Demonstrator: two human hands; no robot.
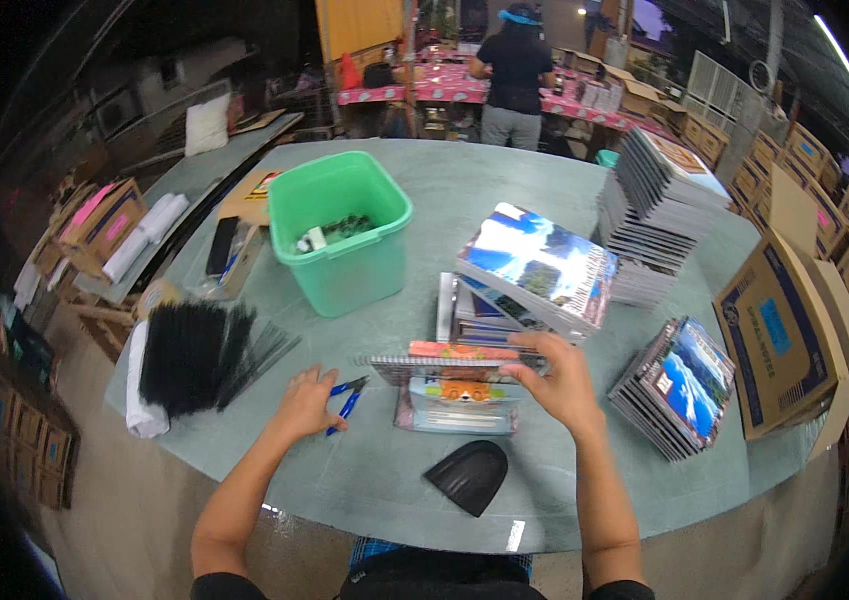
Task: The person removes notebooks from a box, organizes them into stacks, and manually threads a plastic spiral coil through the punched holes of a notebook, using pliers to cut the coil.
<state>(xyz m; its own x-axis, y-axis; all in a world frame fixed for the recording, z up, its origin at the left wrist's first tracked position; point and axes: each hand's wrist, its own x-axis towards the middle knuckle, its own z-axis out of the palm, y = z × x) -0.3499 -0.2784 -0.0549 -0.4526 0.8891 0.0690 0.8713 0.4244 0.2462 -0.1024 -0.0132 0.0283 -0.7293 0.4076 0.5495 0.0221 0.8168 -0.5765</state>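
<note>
My left hand (307, 405) curls around the blue-handled pliers (352, 402) near the table's front left, their jaws pointing toward the notebooks. My right hand (557, 378) pinches the right end of a spiral notebook (435, 371), held on edge with its coil running across. Just in front of it lies a notebook with a light blue cover and an orange cartoon animal (460, 405). A black, rounded, flat-ended piece (469, 477) lies on the table nearer to me. To the left spreads a bundle of thin black coils or strands (195, 355).
A green bin (340, 240) with dark scraps stands beyond my left hand. Notebook stacks (543, 265) rise behind and right, including a tall stack (650, 220) and a short stack (680, 390). An open carton (780, 335) stands far right. Another person (515, 80) works at a pink-covered table.
</note>
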